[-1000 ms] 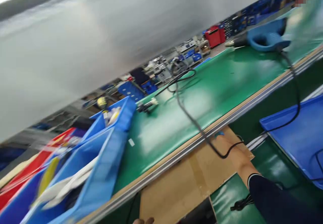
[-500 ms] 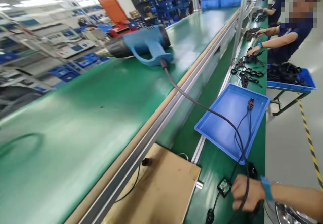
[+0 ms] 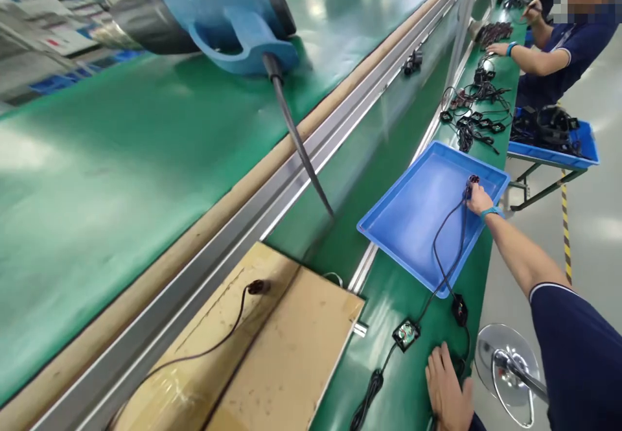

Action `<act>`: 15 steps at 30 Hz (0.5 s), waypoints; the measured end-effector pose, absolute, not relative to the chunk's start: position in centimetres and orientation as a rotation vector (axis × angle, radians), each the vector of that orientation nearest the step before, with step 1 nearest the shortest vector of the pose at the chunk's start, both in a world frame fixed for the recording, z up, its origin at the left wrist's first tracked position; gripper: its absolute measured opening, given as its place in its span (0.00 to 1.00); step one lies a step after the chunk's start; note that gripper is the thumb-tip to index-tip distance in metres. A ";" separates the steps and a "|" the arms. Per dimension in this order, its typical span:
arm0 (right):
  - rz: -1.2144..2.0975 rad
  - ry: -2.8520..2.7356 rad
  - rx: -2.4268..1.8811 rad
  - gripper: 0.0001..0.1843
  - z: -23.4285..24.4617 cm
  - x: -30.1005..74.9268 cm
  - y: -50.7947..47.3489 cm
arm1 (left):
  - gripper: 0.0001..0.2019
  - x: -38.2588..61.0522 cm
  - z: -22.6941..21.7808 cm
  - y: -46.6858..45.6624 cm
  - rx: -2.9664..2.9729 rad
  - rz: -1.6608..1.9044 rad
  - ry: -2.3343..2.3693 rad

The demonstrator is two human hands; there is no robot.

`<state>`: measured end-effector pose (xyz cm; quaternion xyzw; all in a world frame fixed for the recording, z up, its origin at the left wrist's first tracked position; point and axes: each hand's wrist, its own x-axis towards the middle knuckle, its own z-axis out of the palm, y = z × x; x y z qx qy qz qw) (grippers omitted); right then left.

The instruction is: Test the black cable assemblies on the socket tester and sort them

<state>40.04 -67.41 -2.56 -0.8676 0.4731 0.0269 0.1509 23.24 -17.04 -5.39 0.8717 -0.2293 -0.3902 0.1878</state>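
Observation:
My right hand (image 3: 479, 199) reaches out over the blue tray (image 3: 413, 214) and pinches the far end of a thin black cable (image 3: 444, 249). The cable loops back through the tray to a small black block (image 3: 459, 309) and an open module with a green board (image 3: 406, 335) on the green bench. Close to me, my left hand (image 3: 447, 392) lies flat on the bench beside that cable, fingers stretched out. A bundled part of the cable (image 3: 369, 395) lies to its left.
A blue heat gun (image 3: 228, 16) rests on the green conveyor belt (image 3: 121, 152), its cord (image 3: 296, 146) dropping over the rail. A cardboard sheet (image 3: 291, 353) lies below. Further right are cable piles (image 3: 476, 113), a second blue tray (image 3: 554, 139), a co-worker's arm (image 3: 529, 61) and a metal disc (image 3: 505, 360).
The view swung right along the line. My right hand went from the bench edge out to the far side of the blue tray with the cable end. My left hand came into view.

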 end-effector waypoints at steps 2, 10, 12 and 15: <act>0.041 1.409 -2.508 0.32 -3.0 40.1 -66.8 | 0.40 22.6 -5.8 -18.1 2.525 -1.110 -0.679; 0.171 1.467 -2.551 0.22 -1.5 40.1 -64.8 | 0.19 23.5 -4.7 -16.4 2.370 -0.933 -0.576; 0.122 1.491 -2.659 0.20 -0.4 39.8 -64.0 | 0.19 24.2 -3.0 -13.5 2.262 -0.738 -0.325; -0.044 1.539 -2.742 0.18 1.7 38.8 -63.2 | 0.18 26.0 1.0 -8.2 2.227 -0.357 0.113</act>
